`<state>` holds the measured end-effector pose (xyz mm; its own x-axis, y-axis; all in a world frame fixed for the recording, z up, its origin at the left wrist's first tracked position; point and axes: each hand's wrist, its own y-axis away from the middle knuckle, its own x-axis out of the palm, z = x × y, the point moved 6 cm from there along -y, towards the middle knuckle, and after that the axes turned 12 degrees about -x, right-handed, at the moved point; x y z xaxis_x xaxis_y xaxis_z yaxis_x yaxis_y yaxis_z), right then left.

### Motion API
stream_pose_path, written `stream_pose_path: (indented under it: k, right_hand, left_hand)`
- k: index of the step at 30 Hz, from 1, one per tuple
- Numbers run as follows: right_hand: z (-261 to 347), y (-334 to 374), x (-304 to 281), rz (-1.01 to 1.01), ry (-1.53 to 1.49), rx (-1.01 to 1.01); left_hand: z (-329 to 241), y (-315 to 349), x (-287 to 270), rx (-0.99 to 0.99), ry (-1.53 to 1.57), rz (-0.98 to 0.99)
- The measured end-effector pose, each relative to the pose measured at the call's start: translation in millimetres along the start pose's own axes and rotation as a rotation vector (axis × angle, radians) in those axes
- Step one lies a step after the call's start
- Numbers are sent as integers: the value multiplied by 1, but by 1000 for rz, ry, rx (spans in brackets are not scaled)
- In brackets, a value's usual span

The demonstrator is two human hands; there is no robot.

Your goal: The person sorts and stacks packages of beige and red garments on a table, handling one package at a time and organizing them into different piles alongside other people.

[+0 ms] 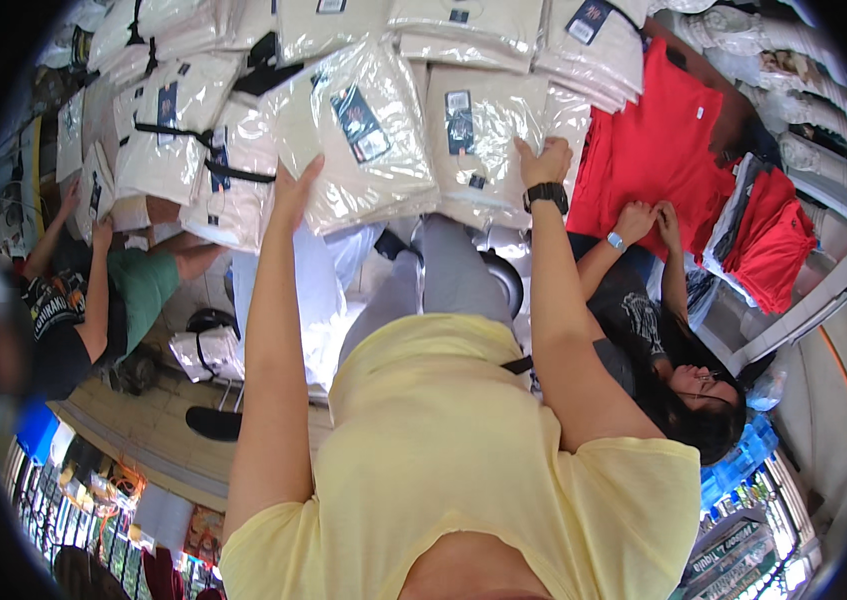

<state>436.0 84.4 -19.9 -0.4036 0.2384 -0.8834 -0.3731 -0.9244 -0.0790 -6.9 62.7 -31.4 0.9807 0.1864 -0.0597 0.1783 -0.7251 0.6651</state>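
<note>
Cream folded garments in clear plastic bags, with dark blue tags, cover the table in front of me. My left hand [295, 190] grips the lower left edge of a tilted garment pack [383, 190], its thumb side showing and some fingers hidden. That pack lies on top of others. To its right is a second garment pack [493, 185], lying flatter. My right hand [546, 165], with a black watch on the wrist, rests on this pack's right side, thumb and fingers apart.
At right, a person handles red garments [658, 140] beside more folded red cloth [773, 240]. A person at left holds a similar cream pack [96, 185]. Black straps [238, 172] lie over packs at left. A strapped bundle [205, 352] sits low at left, near a dark stool [213, 424].
</note>
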Motion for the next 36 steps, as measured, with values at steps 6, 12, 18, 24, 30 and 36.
stream_pose_path:
  k: [6,12,18,24,30,36]
  right_hand:
    - [-36,-7,12,105,-214,313]
    - [-24,-16,2,14,-206,58]
    - [-4,5,-20,-83,-317,220]
    - [-4,10,-30,-152,-342,270]
    - [-21,-29,-49,377,-264,-138]
    - [177,-98,-199,417,93,-886]
  left_hand:
    - [-11,13,14,-112,50,43]
    - [-9,8,14,-85,39,68]
    - [-6,10,8,-89,30,47]
    - [-13,15,5,-79,60,73]
    - [-5,2,13,-86,18,114]
    - [-9,11,5,-96,63,98]
